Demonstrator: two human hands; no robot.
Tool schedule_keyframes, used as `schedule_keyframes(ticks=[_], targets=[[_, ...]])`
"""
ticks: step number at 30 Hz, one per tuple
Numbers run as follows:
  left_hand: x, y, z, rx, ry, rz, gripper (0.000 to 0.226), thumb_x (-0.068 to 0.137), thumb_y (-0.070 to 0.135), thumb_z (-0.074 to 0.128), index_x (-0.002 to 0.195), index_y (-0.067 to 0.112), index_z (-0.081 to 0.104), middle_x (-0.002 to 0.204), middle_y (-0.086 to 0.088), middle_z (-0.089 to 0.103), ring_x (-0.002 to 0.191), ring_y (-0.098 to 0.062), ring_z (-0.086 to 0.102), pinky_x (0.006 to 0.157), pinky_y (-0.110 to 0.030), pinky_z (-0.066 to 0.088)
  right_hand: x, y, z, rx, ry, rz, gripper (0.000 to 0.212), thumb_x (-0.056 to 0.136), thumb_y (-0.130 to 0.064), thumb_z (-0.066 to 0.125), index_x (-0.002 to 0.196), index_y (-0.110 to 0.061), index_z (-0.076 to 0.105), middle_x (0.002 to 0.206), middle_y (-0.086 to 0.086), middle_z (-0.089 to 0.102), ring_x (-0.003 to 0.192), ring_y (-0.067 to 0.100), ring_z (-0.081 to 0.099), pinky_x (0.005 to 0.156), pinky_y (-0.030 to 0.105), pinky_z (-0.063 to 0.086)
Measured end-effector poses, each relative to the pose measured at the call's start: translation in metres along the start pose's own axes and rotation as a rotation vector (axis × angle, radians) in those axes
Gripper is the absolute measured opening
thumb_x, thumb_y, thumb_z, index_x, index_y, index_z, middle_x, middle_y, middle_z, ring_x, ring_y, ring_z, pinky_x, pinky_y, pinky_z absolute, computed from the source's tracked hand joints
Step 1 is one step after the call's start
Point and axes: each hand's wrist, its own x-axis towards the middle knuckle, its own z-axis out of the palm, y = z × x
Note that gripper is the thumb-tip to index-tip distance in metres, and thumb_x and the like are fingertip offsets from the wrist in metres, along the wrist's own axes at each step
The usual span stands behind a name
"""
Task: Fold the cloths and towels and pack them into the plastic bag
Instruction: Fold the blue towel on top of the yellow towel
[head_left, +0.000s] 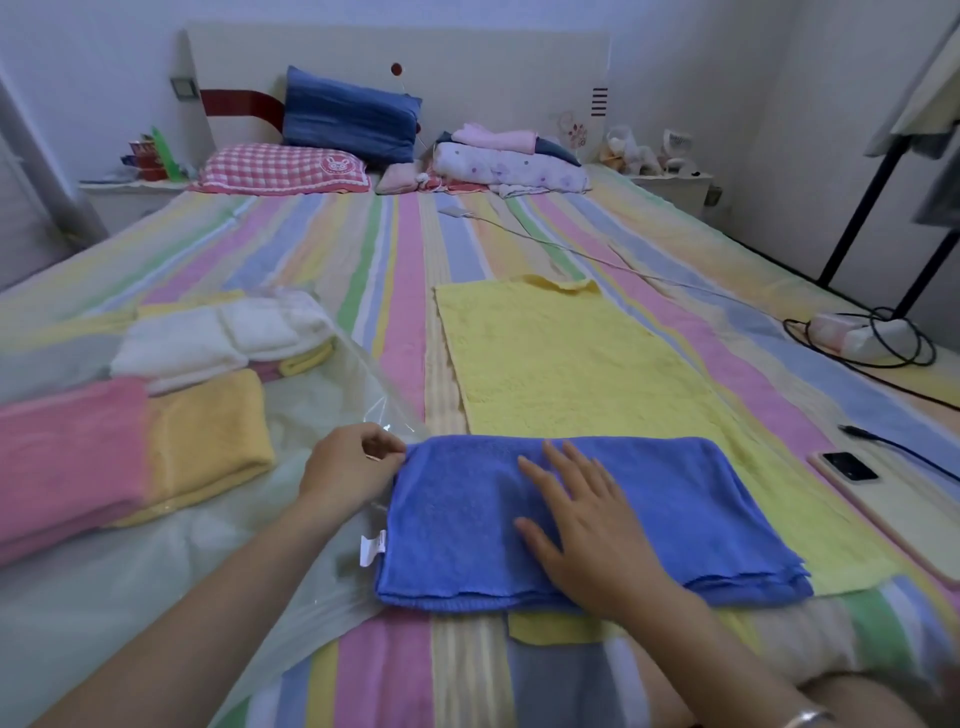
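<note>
You're most of the way there: pink towel (67, 457), orange towel (208, 441) and white towels (208, 338) look bagged in the plastic bag (156, 597). Your left hand (348, 467) pinches the folded blue towel (675, 509) at its corner, your right hand (587, 530) lies flat on top, and the yellow towel (571, 353) underneath isn't folded yet.

white walls (727, 78); cream headboard (493, 78); striped bed (395, 270); white nightstand (124, 202) left; black stand (862, 208) right

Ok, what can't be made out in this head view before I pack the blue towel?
Head view only.
Pink towel: left end cut off by the frame edge.
Yellow towel: near part hidden under the blue towel.
Plastic bag: clear film, so whether the white towels lie inside or on it is unclear.
White tag: print too small to read.
</note>
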Motion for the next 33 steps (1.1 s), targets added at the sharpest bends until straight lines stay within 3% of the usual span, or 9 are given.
schedule_keyframes(ticks=[3, 9, 12, 14, 16, 22, 26, 30, 33], targets=[[-0.01, 0.004, 0.005, 0.144, -0.018, 0.021, 0.024, 0.066, 0.036, 0.084, 0.07, 0.025, 0.063, 0.068, 0.011, 0.066, 0.071, -0.009, 0.064, 0.069, -0.032, 0.053, -0.012, -0.003, 0.016, -0.009, -0.083, -0.033, 0.067, 0.095, -0.063, 0.016, 0.143, -0.026, 0.044, 0.151, 0.002, 0.04, 0.14, 0.023, 0.036, 0.11, 0.041, 0.017], [-0.021, 0.001, 0.016, 0.301, -0.036, 0.031, 0.026, 0.07, 0.053, 0.076, 0.071, 0.035, 0.058, 0.066, 0.017, 0.064, 0.078, -0.005, 0.063, 0.068, -0.029, 0.05, -0.016, -0.002, 0.02, 0.046, -0.104, -0.02, 0.067, 0.095, -0.064, 0.013, 0.147, -0.028, 0.038, 0.154, -0.003, 0.034, 0.144, 0.016, 0.026, 0.112, 0.039, 0.013], [-0.016, 0.006, 0.015, 0.154, -0.112, -0.045, 0.023, 0.079, 0.046, 0.072, 0.068, 0.027, 0.066, 0.057, 0.011, 0.065, 0.063, -0.014, 0.065, 0.062, -0.032, 0.054, -0.017, -0.002, 0.022, 0.082, -0.104, -0.013, 0.066, 0.095, -0.064, 0.014, 0.148, -0.03, 0.034, 0.156, -0.006, 0.03, 0.146, 0.014, 0.021, 0.114, 0.038, 0.011], [-0.009, 0.01, 0.017, -0.085, -0.161, -0.197, 0.033, 0.088, 0.04, 0.064, 0.074, 0.011, 0.07, 0.052, 0.001, 0.062, 0.047, -0.021, 0.056, 0.046, -0.026, 0.044, -0.017, -0.002, 0.023, 0.091, -0.106, -0.012, 0.066, 0.095, -0.064, 0.014, 0.148, -0.03, 0.033, 0.156, -0.006, 0.028, 0.146, 0.014, 0.02, 0.114, 0.039, 0.011], [0.001, 0.012, 0.019, -0.221, -0.155, -0.322, 0.04, 0.094, 0.036, 0.058, 0.08, 0.001, 0.07, 0.056, -0.006, 0.056, 0.045, -0.02, 0.046, 0.047, -0.022, 0.034, -0.017, -0.003, 0.023, 0.092, -0.107, -0.014, 0.066, 0.095, -0.064, 0.013, 0.149, -0.03, 0.032, 0.157, -0.006, 0.027, 0.146, 0.014, 0.019, 0.114, 0.039, 0.012], [0.021, 0.014, 0.026, -0.231, -0.17, -0.352, 0.038, 0.082, 0.028, 0.073, 0.056, 0.012, 0.051, 0.051, -0.004, 0.044, 0.042, -0.016, 0.037, 0.044, -0.02, 0.033, -0.018, -0.003, 0.022, 0.114, -0.105, -0.016, 0.067, 0.094, -0.065, 0.012, 0.15, -0.031, 0.03, 0.157, -0.008, 0.024, 0.147, 0.012, 0.016, 0.115, 0.038, 0.009], [0.039, 0.008, 0.016, -0.228, 0.019, -0.343, 0.031, 0.082, 0.018, 0.059, 0.056, 0.011, 0.044, 0.05, -0.006, 0.043, 0.045, -0.022, 0.037, 0.048, -0.023, 0.027, -0.018, -0.003, 0.022, 0.118, -0.105, -0.017, 0.065, 0.095, -0.063, 0.016, 0.149, -0.031, 0.03, 0.158, -0.008, 0.024, 0.147, 0.012, 0.016, 0.115, 0.038, 0.009], [0.052, -0.006, 0.01, 0.062, 0.027, -0.261, 0.044, 0.089, 0.032, 0.055, 0.061, -0.001, 0.051, 0.063, -0.022, 0.052, 0.06, -0.034, 0.054, 0.057, -0.028, 0.035, -0.018, -0.003, 0.022, 0.123, -0.109, -0.016, 0.062, 0.095, -0.06, 0.024, 0.149, -0.031, 0.032, 0.157, -0.007, 0.026, 0.147, 0.013, 0.018, 0.115, 0.038, 0.01], [0.049, -0.009, 0.017, 0.328, 0.038, -0.16, 0.052, 0.095, 0.047, 0.047, 0.058, 0.01, 0.048, 0.062, -0.006, 0.056, 0.064, -0.026, 0.055, 0.059, -0.031, 0.041, -0.017, -0.005, 0.018, 0.14, -0.123, -0.019, 0.068, 0.092, -0.067, 0.013, 0.15, -0.033, 0.027, 0.158, -0.01, 0.018, 0.148, 0.01, 0.011, 0.117, 0.037, 0.006]])
